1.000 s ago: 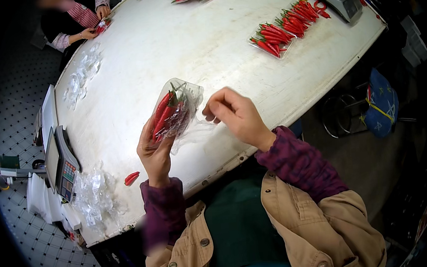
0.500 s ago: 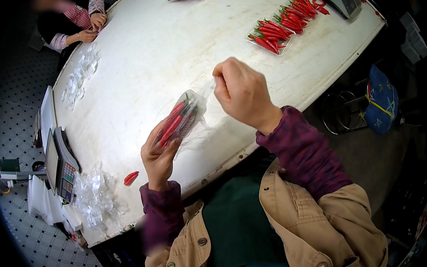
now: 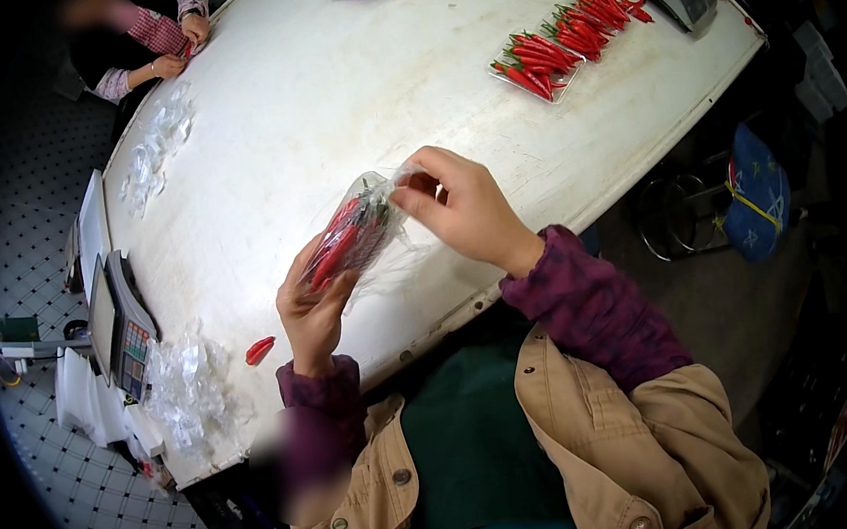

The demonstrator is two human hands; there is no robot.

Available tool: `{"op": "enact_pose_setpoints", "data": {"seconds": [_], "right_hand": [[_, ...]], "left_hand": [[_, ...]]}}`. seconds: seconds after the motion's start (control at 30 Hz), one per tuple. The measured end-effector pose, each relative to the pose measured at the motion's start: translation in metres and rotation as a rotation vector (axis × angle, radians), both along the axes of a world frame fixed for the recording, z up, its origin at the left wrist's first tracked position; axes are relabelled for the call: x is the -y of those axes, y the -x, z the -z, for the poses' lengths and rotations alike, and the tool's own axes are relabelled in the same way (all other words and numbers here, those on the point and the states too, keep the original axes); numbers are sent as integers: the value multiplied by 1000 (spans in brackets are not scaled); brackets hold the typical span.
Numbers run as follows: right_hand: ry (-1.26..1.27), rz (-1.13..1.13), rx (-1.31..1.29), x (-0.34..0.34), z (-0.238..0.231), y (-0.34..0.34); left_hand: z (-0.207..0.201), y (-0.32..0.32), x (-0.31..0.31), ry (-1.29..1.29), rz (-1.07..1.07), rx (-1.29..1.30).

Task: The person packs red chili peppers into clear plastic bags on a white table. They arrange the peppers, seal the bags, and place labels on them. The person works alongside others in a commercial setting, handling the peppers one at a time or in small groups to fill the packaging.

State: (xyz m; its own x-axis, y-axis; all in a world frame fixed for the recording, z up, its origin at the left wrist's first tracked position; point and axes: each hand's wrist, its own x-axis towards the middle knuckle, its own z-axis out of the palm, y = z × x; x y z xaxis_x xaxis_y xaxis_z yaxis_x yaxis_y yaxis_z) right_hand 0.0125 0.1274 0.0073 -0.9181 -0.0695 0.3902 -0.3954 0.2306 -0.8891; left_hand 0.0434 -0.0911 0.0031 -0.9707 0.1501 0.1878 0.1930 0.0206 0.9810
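Red chillies (image 3: 341, 249), glossy, in a clear plastic tray (image 3: 365, 179) just off centre, 10 o'clock on my feed. Left hand (image 3: 310, 311) wraps the lower end; right hand (image 3: 477, 209) looks pinched narrow on thin clear film (image 3: 397, 233) at the upper end. My risk read: film tears if pulled hard; tray tips and spills if the left grip slackens. Loose chilli (image 3: 260, 351) at 8, smooth, tapered. Crumpled plastic heap (image 3: 187, 391) beyond it. White tabletop (image 3: 282, 107), scuffed.
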Motion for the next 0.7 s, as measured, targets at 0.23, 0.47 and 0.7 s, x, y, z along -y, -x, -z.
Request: {"op": "enact_pose_setpoints", "data": {"seconds": [0.23,0.47,0.7], "right_hand": [[-394,395,-563,-28,-21,23],[-144,66,-88,-10,1,-14],[155,-40,309,9,36,-11]], "left_hand": [[5,-2,7,13,24,25],[4,1,8,-61,-32,-12],[-1,-1,10,-86,-126,-128]]}}
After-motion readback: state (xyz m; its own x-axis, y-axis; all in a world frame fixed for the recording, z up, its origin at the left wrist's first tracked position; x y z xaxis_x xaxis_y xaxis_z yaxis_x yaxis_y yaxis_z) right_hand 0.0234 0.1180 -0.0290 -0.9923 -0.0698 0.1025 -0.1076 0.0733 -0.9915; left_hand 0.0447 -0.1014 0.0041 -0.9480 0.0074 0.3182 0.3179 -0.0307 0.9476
